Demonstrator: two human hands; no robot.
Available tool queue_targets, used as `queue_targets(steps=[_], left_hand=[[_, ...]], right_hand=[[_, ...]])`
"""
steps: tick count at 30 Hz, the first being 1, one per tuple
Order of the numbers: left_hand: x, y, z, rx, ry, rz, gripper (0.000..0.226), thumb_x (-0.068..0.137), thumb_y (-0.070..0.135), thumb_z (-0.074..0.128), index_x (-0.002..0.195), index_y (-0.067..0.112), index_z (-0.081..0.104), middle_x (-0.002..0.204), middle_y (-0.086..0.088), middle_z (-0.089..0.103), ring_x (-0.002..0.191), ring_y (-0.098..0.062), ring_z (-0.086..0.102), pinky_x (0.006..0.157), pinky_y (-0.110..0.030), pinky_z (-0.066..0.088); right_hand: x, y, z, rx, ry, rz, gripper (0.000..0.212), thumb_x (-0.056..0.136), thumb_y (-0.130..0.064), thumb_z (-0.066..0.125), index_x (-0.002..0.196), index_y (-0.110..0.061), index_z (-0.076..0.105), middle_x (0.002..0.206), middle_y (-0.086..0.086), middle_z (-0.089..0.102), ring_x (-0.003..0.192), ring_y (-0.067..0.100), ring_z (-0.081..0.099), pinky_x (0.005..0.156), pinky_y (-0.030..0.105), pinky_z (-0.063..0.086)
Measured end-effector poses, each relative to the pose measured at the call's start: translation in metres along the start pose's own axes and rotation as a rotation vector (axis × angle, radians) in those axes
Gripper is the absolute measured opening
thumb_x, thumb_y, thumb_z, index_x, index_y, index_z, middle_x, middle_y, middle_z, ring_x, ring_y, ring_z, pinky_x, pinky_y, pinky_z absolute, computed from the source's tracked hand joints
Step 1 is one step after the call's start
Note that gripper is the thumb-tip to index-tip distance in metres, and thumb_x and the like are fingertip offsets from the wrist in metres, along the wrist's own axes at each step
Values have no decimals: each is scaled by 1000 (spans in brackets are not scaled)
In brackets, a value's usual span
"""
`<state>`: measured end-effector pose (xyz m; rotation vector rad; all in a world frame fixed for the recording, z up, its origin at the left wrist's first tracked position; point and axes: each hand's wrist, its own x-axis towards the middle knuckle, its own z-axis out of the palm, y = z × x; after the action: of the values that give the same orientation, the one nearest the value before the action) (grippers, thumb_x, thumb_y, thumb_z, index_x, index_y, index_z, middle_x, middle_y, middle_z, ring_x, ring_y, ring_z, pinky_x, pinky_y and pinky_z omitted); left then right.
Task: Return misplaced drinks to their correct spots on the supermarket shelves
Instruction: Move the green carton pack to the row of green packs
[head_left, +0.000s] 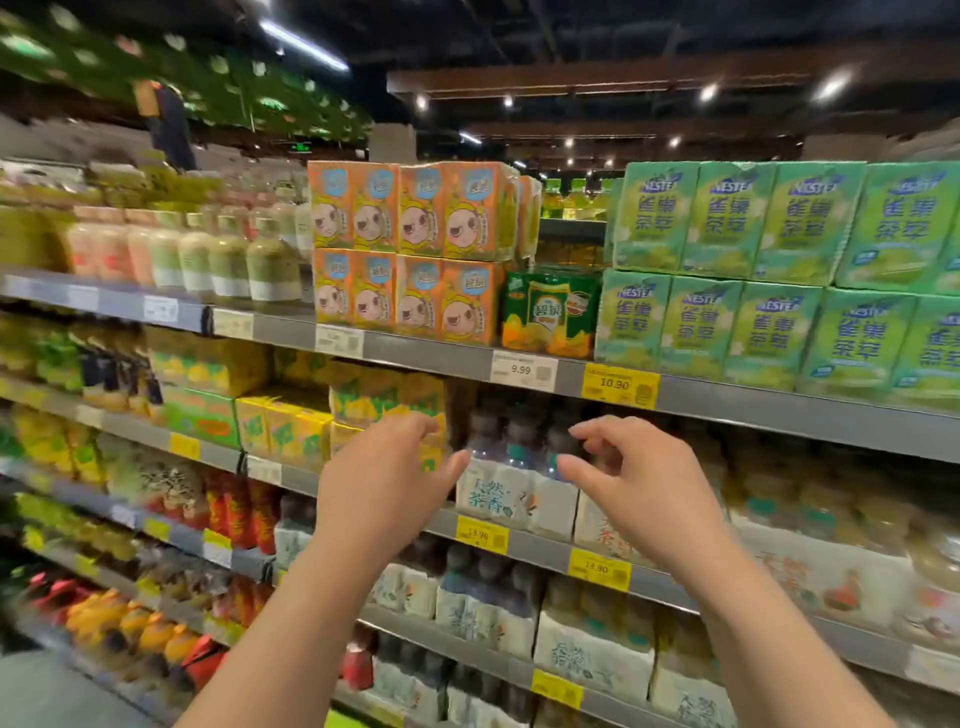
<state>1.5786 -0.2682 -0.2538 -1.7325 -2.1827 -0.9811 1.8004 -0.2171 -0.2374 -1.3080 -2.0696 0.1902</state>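
Note:
Both of my hands are raised in front of the drink shelves, empty, fingers spread and curled. My left hand (382, 480) and my right hand (631, 480) hover on either side of a multipack of dark tea bottles (511, 475) with a white wrap on the second shelf. One shelf higher, a green and orange drink pack (550, 314) stands alone between stacked orange cartoon cartons (410, 252) and green Nestea cartons (763, 270).
Yellow lemon-tea cartons (291, 421) sit left of the bottle pack. More white-wrapped bottle packs (592, 649) fill the lower shelves. Glass bottles (208, 249) line the top shelf at left. Price tags (618, 384) run along the grey shelf edges. A person (166, 122) stands far behind.

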Motion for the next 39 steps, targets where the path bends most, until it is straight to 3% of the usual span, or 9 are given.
queue_targets(steps=[4,8,13,21,30,35,39], left_hand=[[-28,-65,-24,54,8,-99,52,85,66,52,124,32,59,124,13,62,111,-13,60,80,-32,49],[-44,-134,-59,89,40,-131,52,86,67,51,120,30,61,117,10,64,105,-15,61,78,-32,51],[-54,-224,-105,132,43,-174,52,86,68,51,119,29,62,114,9,65,100,-13,62,75,-32,53],[-62,-360,-142,192,-3,-197,55,86,70,49,120,29,62,118,11,65,107,-9,61,80,-27,53],[-11,-436,-121,169,-27,-228,57,85,72,47,123,32,58,121,12,60,107,-7,59,76,-27,52],[49,-460,-90,125,-18,-199,62,87,67,50,132,25,56,129,8,58,113,-10,57,85,-29,50],[110,-485,-68,135,-13,-183,67,87,65,51,138,22,50,134,5,56,120,-13,54,93,-29,47]], right_hand=[[-16,-46,60,73,-187,-45,38,87,-49,66,122,-34,65,109,-14,62,81,-2,55,78,21,40],[-24,-106,108,100,-307,-82,40,88,-51,63,126,-37,61,117,-15,62,94,1,56,86,25,46],[-29,-193,163,185,-314,-87,38,87,-51,64,122,-37,63,115,-14,62,97,2,58,87,23,46],[-29,-304,248,246,-321,-33,37,87,-47,66,122,-33,65,119,-9,65,106,8,58,90,27,45],[21,-333,304,212,-323,50,37,87,-48,67,120,-32,66,115,-8,67,97,9,60,87,29,48],[80,-325,342,207,-276,51,37,89,-48,65,122,-32,64,115,-10,66,90,6,58,77,25,43],[139,-319,374,276,-211,121,43,88,-46,66,127,-29,61,119,-7,66,99,11,61,79,27,45]])
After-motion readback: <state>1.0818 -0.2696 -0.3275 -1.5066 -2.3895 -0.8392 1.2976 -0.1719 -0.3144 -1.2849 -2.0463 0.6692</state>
